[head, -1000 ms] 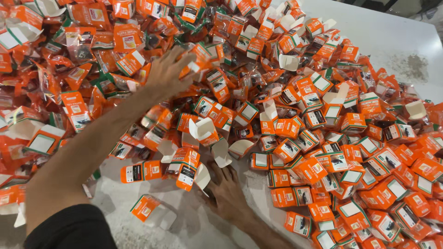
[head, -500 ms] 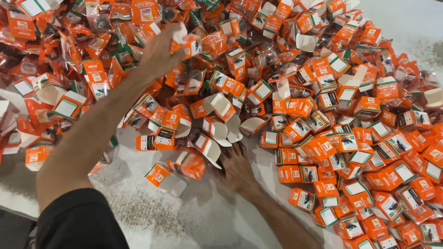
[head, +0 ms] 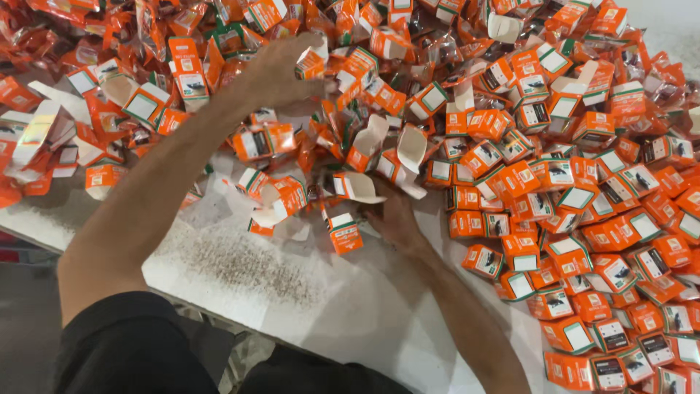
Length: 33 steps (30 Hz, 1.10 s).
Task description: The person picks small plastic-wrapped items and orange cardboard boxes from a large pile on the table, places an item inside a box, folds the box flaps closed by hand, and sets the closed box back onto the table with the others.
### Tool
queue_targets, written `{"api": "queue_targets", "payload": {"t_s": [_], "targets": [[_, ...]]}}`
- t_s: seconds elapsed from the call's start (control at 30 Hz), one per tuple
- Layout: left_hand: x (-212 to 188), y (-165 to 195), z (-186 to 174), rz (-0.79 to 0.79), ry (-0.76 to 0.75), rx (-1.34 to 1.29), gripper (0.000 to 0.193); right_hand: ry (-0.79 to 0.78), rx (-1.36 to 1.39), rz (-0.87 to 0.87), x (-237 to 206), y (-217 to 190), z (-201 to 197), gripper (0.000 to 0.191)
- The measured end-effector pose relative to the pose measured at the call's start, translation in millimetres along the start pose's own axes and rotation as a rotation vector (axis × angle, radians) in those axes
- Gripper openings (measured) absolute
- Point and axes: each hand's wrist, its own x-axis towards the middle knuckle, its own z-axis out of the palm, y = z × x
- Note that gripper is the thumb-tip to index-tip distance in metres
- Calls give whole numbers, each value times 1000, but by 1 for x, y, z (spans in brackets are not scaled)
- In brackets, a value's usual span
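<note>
Black fabric of your sleeve (head: 124, 343) fills the bottom left corner, and from it your left forearm runs up and to the right across the white table (head: 328, 306), whose bare surface near you is speckled with dark grit. Your right forearm comes in from the lower right, and your right hand (head: 397, 219) lies low on the table at the near edge of the heap, palm down with its fingers pushed in under a few opened boxes; the fingertips are covered, so you cannot tell whether they pinch anything. Just left of that hand stands a small orange box (head: 345, 235), apart from it, and touching its far side lies an open box with white flaps (head: 357, 186). Beyond, the pile of small orange cartons (head: 583, 182) spreads across the table, dense and flat to your right, looser and more crumpled to your left, with many lids sprung open to show white card inside. Farther up, your left hand (head: 281, 69) rests on top of the heap, fingers curled down and closed around an orange box (head: 310, 64) at its fingertips. Around it lie orange plastic wrappers (head: 44, 14) mixed among the cartons at the far left.
</note>
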Motion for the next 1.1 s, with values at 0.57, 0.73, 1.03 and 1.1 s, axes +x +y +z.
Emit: {"api": "queue_targets", "payload": {"t_s": [0.57,0.73,1.03,1.1], "targets": [[-225,153,97,399,280,-131,84,75,747,163,-94,-107,-23,62],[-238,71,95,113,214,155,32,-364,850,152,-123,-120,23,60],[-194,30,123,324,305,106,52,102,61,-8,-104,-68,22,57],[-182,32,142,334,262,183,71,57,153,69,-120,-66,26,64]]}}
